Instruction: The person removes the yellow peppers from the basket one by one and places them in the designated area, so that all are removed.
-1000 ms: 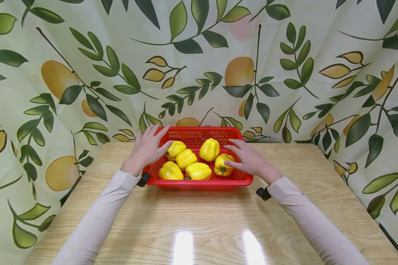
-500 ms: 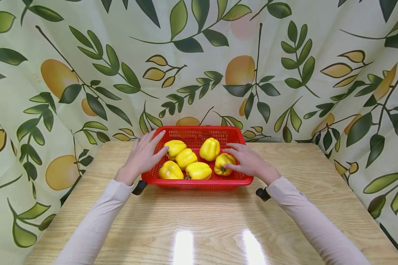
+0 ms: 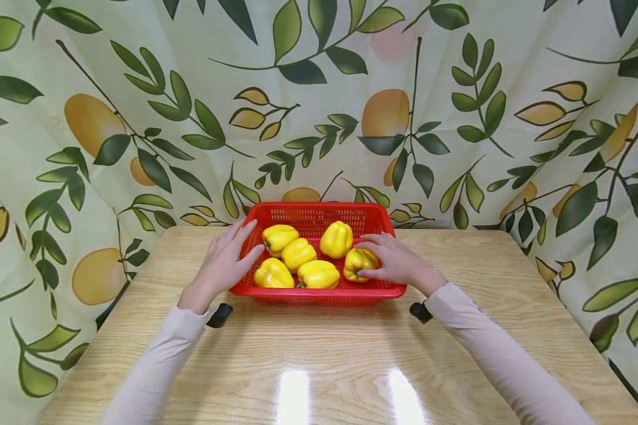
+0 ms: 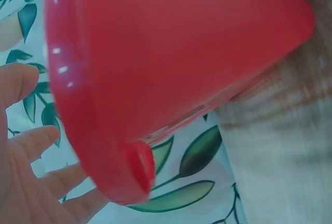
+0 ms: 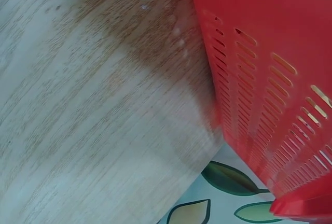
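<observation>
On my head feed, a pale curtain (image 3: 324,165) printed with leaves and orange fruit fills the upper half. Below it, I have the wood-grain table (image 3: 345,354), two bright reflections shining low in the frame. The red basket (image 3: 319,293) sits on it near the far edge; its slotted wall shows in my right wrist feed, and one end fills much of my left wrist feed.

A left sleeve (image 3: 154,360) and a right sleeve (image 3: 505,348), both pale, extend from the bottom. The left hand (image 3: 220,260) is at the basket's left end, its grip wide, fingers spread; I can't tell whether they touch the rim. The right hand (image 3: 401,260) is over the right end, its grip narrow round the rightmost pepper (image 3: 358,262), fingers over the top, thumb at the front. That pepper sits inside the basket, green stem toward me.

Also inside, the upright pepper (image 3: 336,239) stands just behind it, the front middle pepper (image 3: 320,275) lies on its side, and the centre pepper (image 3: 299,254), back left pepper (image 3: 280,239) and front left pepper (image 3: 273,274) bunch leftward, all yellow. Small black devices (image 3: 220,316) sit beside both cuffs.
</observation>
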Motion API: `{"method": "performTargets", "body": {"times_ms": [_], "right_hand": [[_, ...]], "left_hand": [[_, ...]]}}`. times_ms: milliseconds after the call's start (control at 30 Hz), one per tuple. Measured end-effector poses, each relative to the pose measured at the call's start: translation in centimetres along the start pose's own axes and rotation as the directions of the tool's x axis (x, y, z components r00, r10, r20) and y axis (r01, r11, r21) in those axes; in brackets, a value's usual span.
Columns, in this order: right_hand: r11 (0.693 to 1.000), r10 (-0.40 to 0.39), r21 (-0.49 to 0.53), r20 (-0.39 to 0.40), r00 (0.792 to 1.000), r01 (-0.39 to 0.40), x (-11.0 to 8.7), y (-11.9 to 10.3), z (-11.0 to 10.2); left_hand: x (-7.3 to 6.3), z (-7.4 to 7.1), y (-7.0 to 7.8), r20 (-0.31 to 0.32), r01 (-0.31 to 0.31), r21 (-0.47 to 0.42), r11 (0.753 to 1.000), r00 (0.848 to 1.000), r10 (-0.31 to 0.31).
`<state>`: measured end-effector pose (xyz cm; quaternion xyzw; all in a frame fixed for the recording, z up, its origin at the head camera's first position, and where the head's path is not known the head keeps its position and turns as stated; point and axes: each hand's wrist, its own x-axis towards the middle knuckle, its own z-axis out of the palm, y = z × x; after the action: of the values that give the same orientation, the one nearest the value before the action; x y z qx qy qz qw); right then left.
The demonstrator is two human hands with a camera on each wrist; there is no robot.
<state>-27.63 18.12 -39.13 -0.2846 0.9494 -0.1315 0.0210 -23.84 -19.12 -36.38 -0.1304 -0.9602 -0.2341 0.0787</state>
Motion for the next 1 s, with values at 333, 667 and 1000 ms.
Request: {"method": "performTargets", "body": {"times_ms": [333,667,1000], "right_hand": [[1.0,-0.019,-0.022,0.04,0.999,0.02,0.2,-0.2,0.0],[0.998,-0.014,-0.062,0.087,0.996,0.019,0.5,-0.3,0.0],[0.998,-0.006,-0.069,0.133,0.991,0.015,0.8,-0.7,0.0]], "left_hand": [[-1.1,0.9,-0.9,-0.017,0.05,-0.088,0.995,0.998,-0.052],[-1.7,1.8,-1.6,-0.054,0.042,-0.152,0.987,0.997,-0.051],[-2.2,2.8,-2.0,-0.024,0.086,-0.229,0.97,0.995,-0.094]]}}
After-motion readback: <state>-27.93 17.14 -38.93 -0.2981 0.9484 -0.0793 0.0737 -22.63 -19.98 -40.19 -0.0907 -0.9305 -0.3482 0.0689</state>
